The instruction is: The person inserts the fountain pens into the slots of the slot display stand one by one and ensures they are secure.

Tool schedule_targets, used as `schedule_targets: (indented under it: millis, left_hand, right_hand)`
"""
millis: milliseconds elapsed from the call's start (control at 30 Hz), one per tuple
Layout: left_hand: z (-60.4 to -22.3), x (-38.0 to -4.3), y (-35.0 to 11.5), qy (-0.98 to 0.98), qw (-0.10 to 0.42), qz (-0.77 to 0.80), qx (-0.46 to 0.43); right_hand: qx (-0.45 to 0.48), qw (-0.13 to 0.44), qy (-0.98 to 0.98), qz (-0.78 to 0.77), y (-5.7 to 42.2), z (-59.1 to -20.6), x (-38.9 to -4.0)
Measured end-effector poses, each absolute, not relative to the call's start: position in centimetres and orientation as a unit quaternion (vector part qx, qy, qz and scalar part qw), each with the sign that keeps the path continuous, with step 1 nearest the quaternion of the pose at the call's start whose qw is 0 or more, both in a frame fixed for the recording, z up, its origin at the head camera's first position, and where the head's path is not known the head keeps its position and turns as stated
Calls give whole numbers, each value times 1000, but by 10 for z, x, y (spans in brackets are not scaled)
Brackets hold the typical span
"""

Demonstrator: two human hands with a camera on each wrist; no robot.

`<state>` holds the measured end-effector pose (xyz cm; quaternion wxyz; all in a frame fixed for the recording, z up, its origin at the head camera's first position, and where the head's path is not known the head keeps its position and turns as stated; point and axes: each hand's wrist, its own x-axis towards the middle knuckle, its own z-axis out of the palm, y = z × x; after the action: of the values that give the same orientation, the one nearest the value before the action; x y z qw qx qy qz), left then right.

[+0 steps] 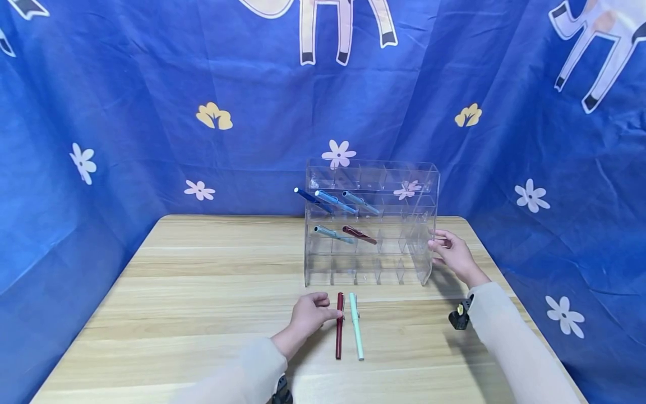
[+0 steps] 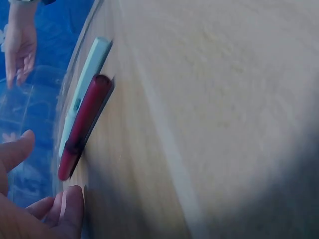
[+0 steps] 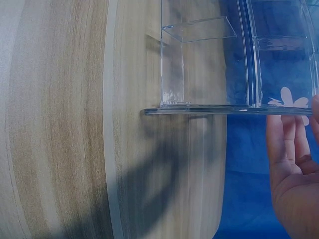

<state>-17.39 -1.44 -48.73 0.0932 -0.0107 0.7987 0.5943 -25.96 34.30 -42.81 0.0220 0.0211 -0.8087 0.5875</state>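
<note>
A dark red pen [image 1: 339, 331] and a mint green pen [image 1: 356, 331] lie side by side on the table. My left hand [image 1: 312, 313] is at the red pen's left side; in the left wrist view its thumb [image 2: 20, 149] and fingers [image 2: 70, 209] are spread apart with nothing between them. Beyond the pens stands a clear acrylic pen rack [image 1: 370, 264] with compartments in tiers. My right hand [image 1: 456, 257] touches the rack's right side panel with its fingertips, as the right wrist view shows from close up [image 3: 299, 179].
In the rack's upper tier rest a dark blue pen [image 1: 313, 200], a light blue pen [image 1: 335, 202] and a grey-blue pen [image 1: 360, 202]. Below them are a pale blue pen [image 1: 333, 234] and a dark red pen [image 1: 360, 234]. Blue printed cloth [image 1: 252, 157] surrounds the wooden table [image 1: 202, 292].
</note>
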Motion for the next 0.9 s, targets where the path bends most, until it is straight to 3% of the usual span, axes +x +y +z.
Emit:
schedule_targets:
  millis: [600, 900]
  left_hand:
    - [-491, -169, 7, 899, 45, 435, 23]
    - [-492, -170, 5, 904, 33, 426, 35]
  right_hand:
    - [19, 28, -814, 580, 342, -427, -259]
    - [17, 25, -813, 581, 342, -428, -259]
